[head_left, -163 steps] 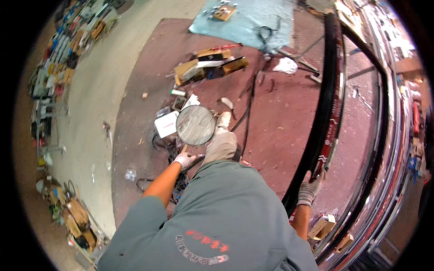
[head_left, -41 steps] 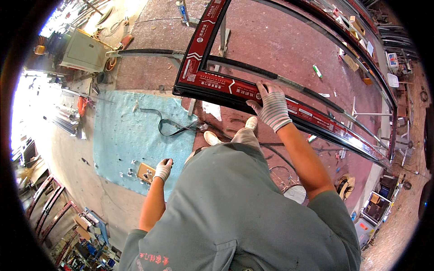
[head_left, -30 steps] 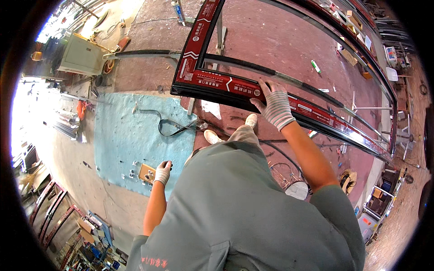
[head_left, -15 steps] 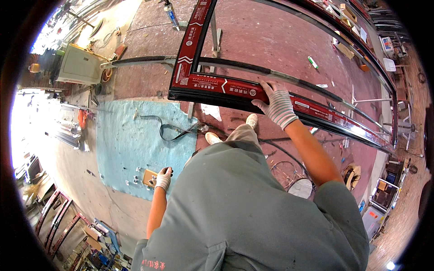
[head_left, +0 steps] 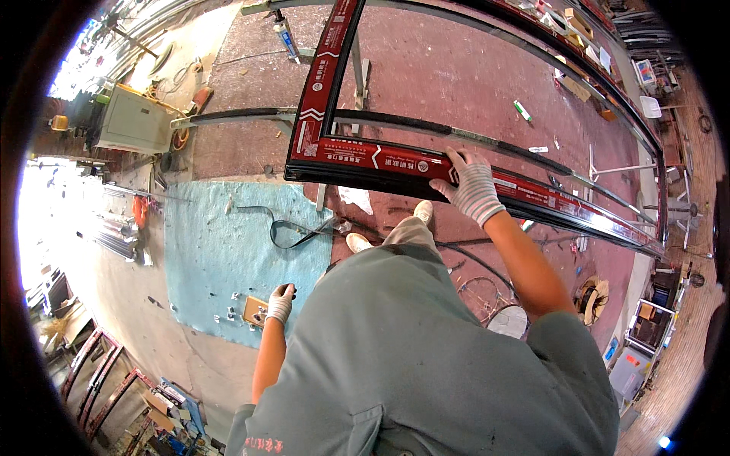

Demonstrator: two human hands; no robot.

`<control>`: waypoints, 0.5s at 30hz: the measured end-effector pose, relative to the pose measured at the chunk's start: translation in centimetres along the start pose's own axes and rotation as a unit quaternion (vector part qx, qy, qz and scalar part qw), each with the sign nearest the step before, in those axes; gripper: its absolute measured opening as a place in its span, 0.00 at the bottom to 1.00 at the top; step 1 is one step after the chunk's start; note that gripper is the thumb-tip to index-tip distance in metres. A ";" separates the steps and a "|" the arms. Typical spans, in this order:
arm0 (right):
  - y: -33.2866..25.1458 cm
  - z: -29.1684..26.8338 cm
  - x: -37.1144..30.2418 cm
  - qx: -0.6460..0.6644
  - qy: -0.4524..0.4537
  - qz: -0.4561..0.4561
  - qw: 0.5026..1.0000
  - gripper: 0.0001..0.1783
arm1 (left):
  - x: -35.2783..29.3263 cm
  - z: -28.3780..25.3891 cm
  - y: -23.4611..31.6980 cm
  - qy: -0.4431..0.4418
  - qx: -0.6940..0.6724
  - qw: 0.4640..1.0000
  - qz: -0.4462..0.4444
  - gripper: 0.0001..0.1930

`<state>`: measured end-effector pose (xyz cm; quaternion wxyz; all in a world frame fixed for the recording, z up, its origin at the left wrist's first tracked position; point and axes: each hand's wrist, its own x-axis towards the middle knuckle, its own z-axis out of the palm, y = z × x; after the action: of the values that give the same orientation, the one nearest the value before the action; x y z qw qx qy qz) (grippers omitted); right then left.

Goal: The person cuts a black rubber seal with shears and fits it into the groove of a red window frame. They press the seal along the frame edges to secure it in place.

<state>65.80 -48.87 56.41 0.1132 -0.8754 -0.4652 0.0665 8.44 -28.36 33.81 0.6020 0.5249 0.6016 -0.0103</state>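
A large black window frame (head_left: 365,166), with red printed film on its faces, lies raised above the floor on long padded rails. My right hand (head_left: 473,185), in a striped glove, grips its near bar to the right of the near left corner, fingers over the film and thumb on the near side. My left hand (head_left: 280,304), also gloved, hangs low at my left with its fingers closed; a small dark thing shows at the fingertips, too small to name. Beneath it, an open cardboard box (head_left: 255,310) and several small metal parts lie on a blue-green mat (head_left: 205,251).
A padded support rail (head_left: 236,117) runs under the frame. A sealant tube (head_left: 286,36) stands at its far left. A black strip (head_left: 285,245) curls on the mat near my shoes. A grey metal cabinet (head_left: 137,121) is at left; a straw hat (head_left: 591,299) lies at right.
The view has tilted a little, so the frame and mat sit lower in it. My right hand has slid slightly right along the bar. My left hand stays closed beside me.
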 end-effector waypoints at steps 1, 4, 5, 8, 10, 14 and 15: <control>0.3 -0.1 -0.4 -0.014 0.011 -0.002 1.000 0.48 | -0.1 0.3 0.3 0.003 0.013 1.000 -0.006 0.17; 0.5 0.3 -0.8 -0.041 0.033 -0.001 0.999 0.45 | -1.2 0.6 0.7 0.009 0.028 1.000 -0.005 0.17; 0.5 0.2 -0.7 -0.043 0.022 -0.002 0.999 0.45 | -1.4 0.5 0.3 0.004 0.024 1.000 -0.007 0.17; 0.2 0.0 -0.5 -0.046 0.000 -0.003 0.999 0.44 | -1.9 0.4 -0.2 -0.016 0.005 1.000 -0.010 0.17; 0.4 0.1 -0.6 -0.042 -0.001 -0.004 0.999 0.43 | -2.3 0.2 0.0 -0.022 0.014 1.000 0.003 0.17; 1.5 0.5 -1.0 -0.010 0.042 -0.016 0.999 0.43 | -2.3 0.4 0.4 -0.022 0.002 1.000 0.005 0.17; 2.0 0.6 -1.3 -0.009 0.052 -0.021 0.998 0.43 | -2.2 0.5 0.4 -0.020 -0.003 1.000 0.002 0.17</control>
<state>66.53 -50.91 55.37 0.1307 -0.8688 -0.4773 0.0141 8.42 -29.88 35.51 0.6157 0.5239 0.5883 -0.0172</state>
